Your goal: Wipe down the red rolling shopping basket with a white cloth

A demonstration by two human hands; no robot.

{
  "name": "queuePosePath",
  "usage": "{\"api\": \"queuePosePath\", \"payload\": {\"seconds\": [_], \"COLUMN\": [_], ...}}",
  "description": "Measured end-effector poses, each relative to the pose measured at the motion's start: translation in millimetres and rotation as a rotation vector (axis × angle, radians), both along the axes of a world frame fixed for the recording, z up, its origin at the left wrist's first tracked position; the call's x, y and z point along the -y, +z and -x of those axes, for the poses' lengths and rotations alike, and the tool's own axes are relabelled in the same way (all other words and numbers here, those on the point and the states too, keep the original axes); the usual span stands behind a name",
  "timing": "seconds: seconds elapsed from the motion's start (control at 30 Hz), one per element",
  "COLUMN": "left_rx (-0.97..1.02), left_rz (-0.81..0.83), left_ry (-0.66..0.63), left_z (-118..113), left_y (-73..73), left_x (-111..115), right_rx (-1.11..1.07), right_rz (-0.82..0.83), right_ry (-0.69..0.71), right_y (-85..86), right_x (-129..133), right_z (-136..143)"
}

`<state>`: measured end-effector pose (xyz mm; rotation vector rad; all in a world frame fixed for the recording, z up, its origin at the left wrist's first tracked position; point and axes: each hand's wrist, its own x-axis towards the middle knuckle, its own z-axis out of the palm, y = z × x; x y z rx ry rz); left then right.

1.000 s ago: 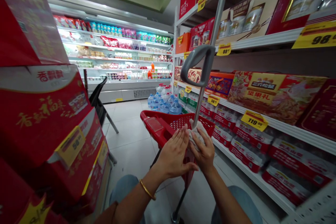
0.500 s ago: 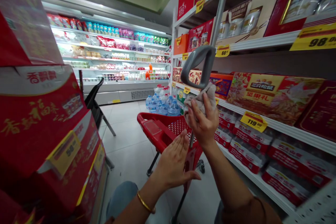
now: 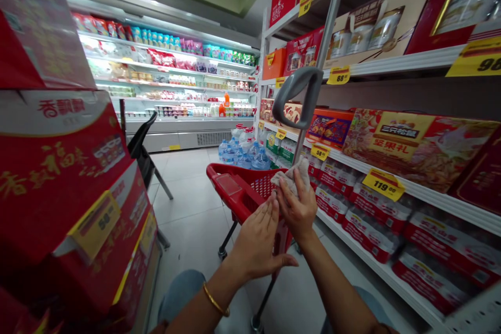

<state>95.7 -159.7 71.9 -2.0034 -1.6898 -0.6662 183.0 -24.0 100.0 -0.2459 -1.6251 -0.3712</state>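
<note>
A red plastic shopping cart (image 3: 229, 185) stands in front of me, with a metal pole (image 3: 299, 146) and a grey loop handle (image 3: 313, 95) rising at its near right side. My right hand (image 3: 299, 211) is closed on a crumpled grey cloth (image 3: 290, 180), pressed around the pole below the loop handle. Beside it, my left hand (image 3: 256, 240) is stretched flat against the near side of the cart, thumb apart and nothing in it. The part of the pole under the cloth and right hand is hidden.
Shelves on the right hold gift boxes (image 3: 391, 133) and red-wrapped bottle packs (image 3: 366, 229). Red cartons (image 3: 58, 167) are stacked close on the left, beside a black chair (image 3: 141, 138). Large water bottles (image 3: 248, 156) stand on the floor before a lit refrigerated display (image 3: 172, 128).
My right hand and the cloth have slid down the pole, away from the loop handle. My left hand stays nearly in place against the cart. The view has shifted slightly.
</note>
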Motion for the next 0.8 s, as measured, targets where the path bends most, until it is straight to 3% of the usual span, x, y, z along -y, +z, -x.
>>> {"api": "queuePosePath", "payload": {"seconds": [0.3, 0.47, 0.63, 0.8], "left_rx": [0.030, 0.009, 0.017, 0.026], "left_rz": [0.011, -0.008, -0.050, -0.112], "left_ry": [0.089, 0.138, 0.198, 0.223], "left_z": [-8, -13, -17, -19], "left_y": [-7.0, -10.1, -14.3, -15.7], "left_x": [0, -1, -1, -1], "right_rx": [0.117, 0.146, 0.027, -0.080], "right_rz": [0.117, 0.143, 0.069, -0.016], "right_ry": [0.089, 0.134, 0.146, 0.106], "right_y": [-43.4, -48.2, -22.7, 38.3], "right_x": [6, 9, 6, 3], "right_z": [-13, -22, -34, -32]}}
